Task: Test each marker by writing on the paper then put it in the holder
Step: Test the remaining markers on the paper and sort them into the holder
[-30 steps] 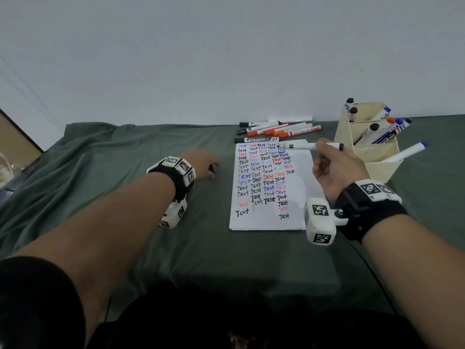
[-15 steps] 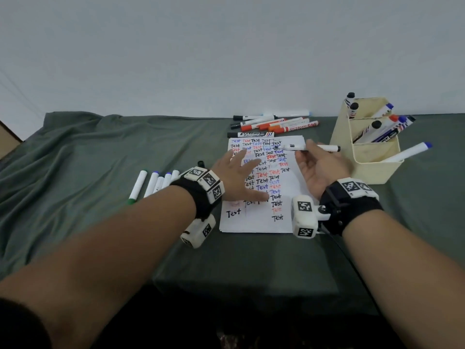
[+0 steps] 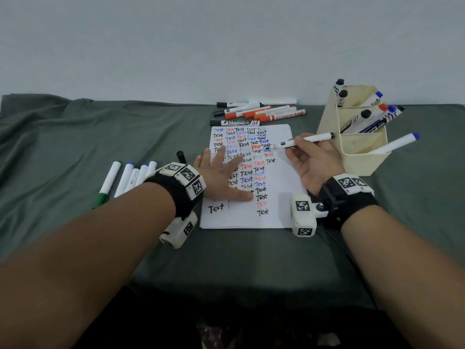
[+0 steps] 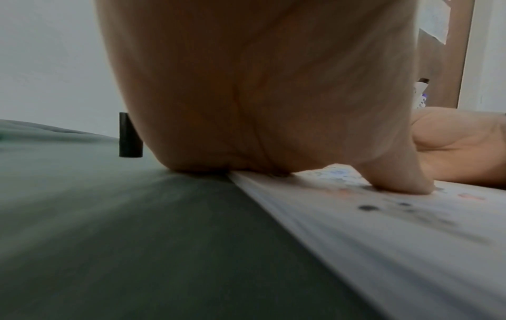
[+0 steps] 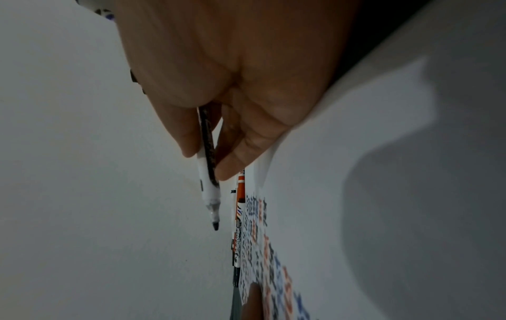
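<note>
Green cloth [image 3: 75, 137] covers the table; paper [image 3: 281, 177] lies in the middle, cream holder [image 3: 364, 162] just to its right. Left hand [image 3: 221, 177] lies flat w/ fingers spread on the paper. Right hand [image 3: 314, 162] pinches an uncapped marker [image 3: 302, 141], tip over the paper; black cap [image 3: 181, 157] stands near the left hand.

Green cloth [image 3: 75, 137], cream holder [image 3: 364, 157], white paper [image 3: 281, 187] with red, blue, black writing.
</note>
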Demonstrator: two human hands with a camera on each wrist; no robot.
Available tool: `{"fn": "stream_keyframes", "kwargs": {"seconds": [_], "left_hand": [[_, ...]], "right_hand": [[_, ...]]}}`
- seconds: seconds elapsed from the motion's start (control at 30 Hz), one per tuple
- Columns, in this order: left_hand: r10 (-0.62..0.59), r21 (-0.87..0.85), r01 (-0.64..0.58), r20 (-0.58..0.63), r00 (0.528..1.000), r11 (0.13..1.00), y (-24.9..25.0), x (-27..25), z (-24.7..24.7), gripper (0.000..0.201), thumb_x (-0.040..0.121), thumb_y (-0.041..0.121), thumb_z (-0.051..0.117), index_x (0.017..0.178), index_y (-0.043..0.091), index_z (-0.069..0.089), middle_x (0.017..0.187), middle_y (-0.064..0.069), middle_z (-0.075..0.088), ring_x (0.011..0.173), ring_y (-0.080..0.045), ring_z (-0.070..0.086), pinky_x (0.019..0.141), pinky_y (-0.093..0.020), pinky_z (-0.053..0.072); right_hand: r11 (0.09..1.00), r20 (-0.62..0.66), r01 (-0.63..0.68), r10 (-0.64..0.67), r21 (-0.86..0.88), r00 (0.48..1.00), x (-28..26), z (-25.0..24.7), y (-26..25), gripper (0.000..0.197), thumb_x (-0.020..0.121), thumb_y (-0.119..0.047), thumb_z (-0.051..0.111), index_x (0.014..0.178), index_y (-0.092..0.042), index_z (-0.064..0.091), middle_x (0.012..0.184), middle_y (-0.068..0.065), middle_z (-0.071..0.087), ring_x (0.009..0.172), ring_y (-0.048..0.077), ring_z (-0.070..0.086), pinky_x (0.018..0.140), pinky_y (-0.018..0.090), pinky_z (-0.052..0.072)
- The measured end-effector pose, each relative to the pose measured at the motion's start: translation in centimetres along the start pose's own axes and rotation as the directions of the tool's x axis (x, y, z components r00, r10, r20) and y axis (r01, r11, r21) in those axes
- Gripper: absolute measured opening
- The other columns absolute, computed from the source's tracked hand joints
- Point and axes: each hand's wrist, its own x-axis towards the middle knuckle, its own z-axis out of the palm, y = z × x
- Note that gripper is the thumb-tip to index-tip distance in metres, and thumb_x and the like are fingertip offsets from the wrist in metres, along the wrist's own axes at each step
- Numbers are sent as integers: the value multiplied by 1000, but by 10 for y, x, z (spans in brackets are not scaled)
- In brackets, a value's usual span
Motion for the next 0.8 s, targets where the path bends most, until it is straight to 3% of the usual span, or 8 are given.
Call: {"fn": "stream_keyframes", "kwargs": {"seconds": [0.07,0.23,0.47,0.6,0.8], "left_hand": [[-5,-1,5,5,1000,1000,1,-1,0,120,58,104,34,149,50,-24,157,2,-40,146,-34,-32,121,-53,-13],[-14,1,14,11,1000,1000,3,-4,-2,121,59,103,35,150,48,-24,157,0,-40,146,-35,-32,121,-52,-13],[-22,-11,22,24,999,1000,3,-1,-1,122,58,104,35,148,49,-26,156,2,-42,145,-34,-33,119,-51,-15],[-19,-20,19,22,1000,1000,3,-1,-1,122,58,103,36,149,49,-25,156,2,-42,145,-34,-33,119,-51,-15],[-18,-25,19,20,1000,1000,2,-1,-1,122,58,103,37,149,50,-25,156,2,-41,146,-33,-33,119,-51,-15]], "right_hand": [[1000,25,21,-21,-13,999,-1,0,2,14,97,3,62,92,-10,58,85,10,71,77,18,69,72,27,61],[984,135,89,-68,-157,989,-6,1,6,31,85,16,69,91,-12,57,76,7,71,76,23,73,70,29,61],[910,84,197,-178,-365,980,-4,0,11,25,81,-1,79,84,-18,62,70,3,69,62,19,65,62,27,55],[872,82,237,-224,-427,971,-3,-1,13,24,79,-8,81,81,-23,62,69,1,66,63,18,64,65,28,53],[835,122,254,-223,-489,967,-2,-1,15,24,85,-3,78,85,-20,61,70,-2,68,65,15,66,65,26,55]]}}
